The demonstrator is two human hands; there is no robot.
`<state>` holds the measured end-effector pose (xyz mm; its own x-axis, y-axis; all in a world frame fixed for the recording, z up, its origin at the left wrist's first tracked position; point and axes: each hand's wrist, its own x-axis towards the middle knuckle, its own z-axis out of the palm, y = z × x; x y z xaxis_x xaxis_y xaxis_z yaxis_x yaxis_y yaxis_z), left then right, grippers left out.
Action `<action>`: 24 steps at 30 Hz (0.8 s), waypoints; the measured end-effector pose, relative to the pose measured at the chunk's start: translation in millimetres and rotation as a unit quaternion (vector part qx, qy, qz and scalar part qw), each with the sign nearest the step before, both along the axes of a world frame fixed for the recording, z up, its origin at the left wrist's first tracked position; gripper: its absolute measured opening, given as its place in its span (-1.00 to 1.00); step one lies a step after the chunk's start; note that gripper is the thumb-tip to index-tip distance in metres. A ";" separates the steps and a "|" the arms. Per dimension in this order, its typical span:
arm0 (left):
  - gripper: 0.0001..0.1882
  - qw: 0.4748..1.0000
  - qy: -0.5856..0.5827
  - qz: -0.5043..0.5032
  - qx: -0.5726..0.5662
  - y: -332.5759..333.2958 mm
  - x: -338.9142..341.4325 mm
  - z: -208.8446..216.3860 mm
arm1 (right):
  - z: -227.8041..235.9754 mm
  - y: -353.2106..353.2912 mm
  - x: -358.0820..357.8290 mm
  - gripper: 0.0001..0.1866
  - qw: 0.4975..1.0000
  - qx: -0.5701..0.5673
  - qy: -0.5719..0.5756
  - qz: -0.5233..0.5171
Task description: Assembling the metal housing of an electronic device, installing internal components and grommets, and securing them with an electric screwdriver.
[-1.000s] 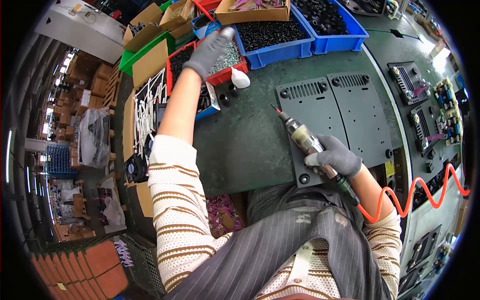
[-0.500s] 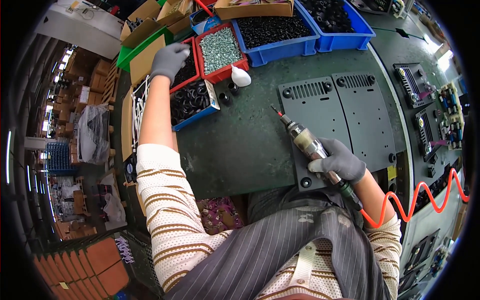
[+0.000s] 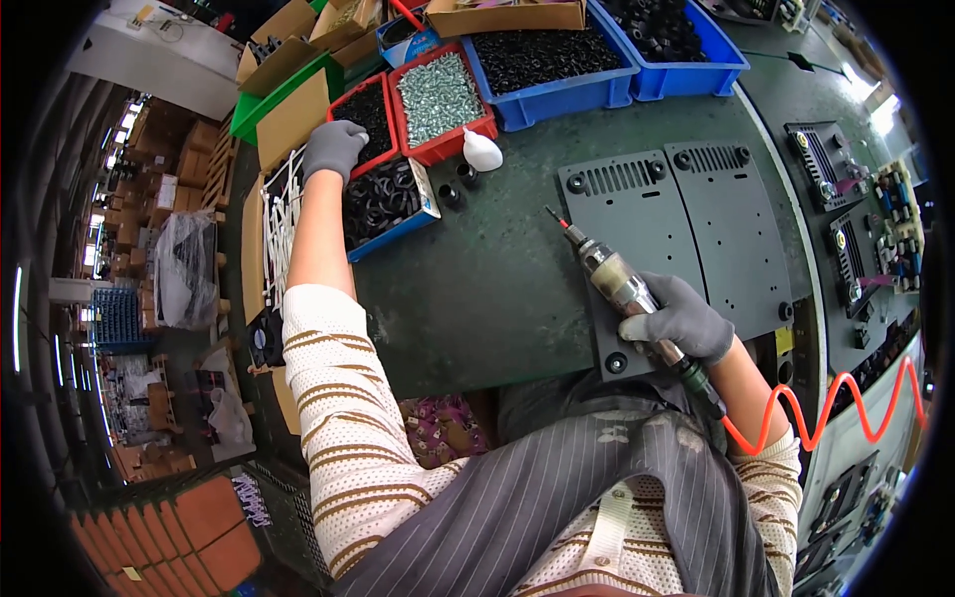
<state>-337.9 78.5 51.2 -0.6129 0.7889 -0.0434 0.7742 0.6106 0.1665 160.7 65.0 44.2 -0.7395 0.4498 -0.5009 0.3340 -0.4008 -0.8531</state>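
Observation:
My right hand [image 3: 686, 320], in a grey glove, is wrapped round a pneumatic screwdriver [image 3: 622, 286]. The tool's red-banded bit points up and left, beside two dark metal plates [image 3: 637, 221] lying side by side. Slots and holes run through these plates, and black round feet sit at several corners. My left hand [image 3: 335, 149], also gloved, is at the near left edge of a red bin of small black screws [image 3: 366, 111]. Its fingers are curled together; anything between them is too small or hidden to make out. Just nearer is a blue box of black rings [image 3: 383, 204].
A red bin of silver screws [image 3: 438, 98], a white squeeze bottle [image 3: 481, 151] and two small black cylinders [image 3: 452, 194] stand nearby. Blue bins [image 3: 567, 103] of black parts line the back. White ties [image 3: 283, 229] lie at left. An orange coiled hose [image 3: 811, 418] trails right.
My left hand has drawn back toward me from over the screws to the bin's near edge. My right hand keeps hold of the screwdriver, almost unmoved.

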 end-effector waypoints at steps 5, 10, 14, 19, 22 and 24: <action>-0.77 0.992 -0.079 0.033 0.097 -3.9 -3.6 11.1 | 0.6 0.1 -0.3 -0.65 1.000 0.014 -0.010 0.011; -0.71 0.921 -0.307 0.064 0.232 -13.7 -23.5 9.8 | 0.9 -0.5 -1.9 -0.65 1.000 0.011 0.004 0.014; -0.70 0.737 -0.578 0.154 0.315 -6.0 -5.8 13.8 | -1.9 0.7 2.1 -0.66 1.000 0.014 0.003 0.004; -0.75 0.600 -0.777 0.017 0.192 -57.3 -94.3 1.9 | 3.6 -5.8 -5.7 -0.68 1.000 -0.007 0.000 0.019; -0.55 0.956 -0.230 0.064 0.169 -20.6 -16.2 -8.0 | -0.3 -1.7 1.0 -0.68 1.000 -0.015 -0.015 -0.013; -0.44 0.996 -0.044 -0.024 0.077 -25.1 -20.4 -22.9 | 1.4 -2.4 0.0 -0.68 1.000 -0.014 -0.016 -0.004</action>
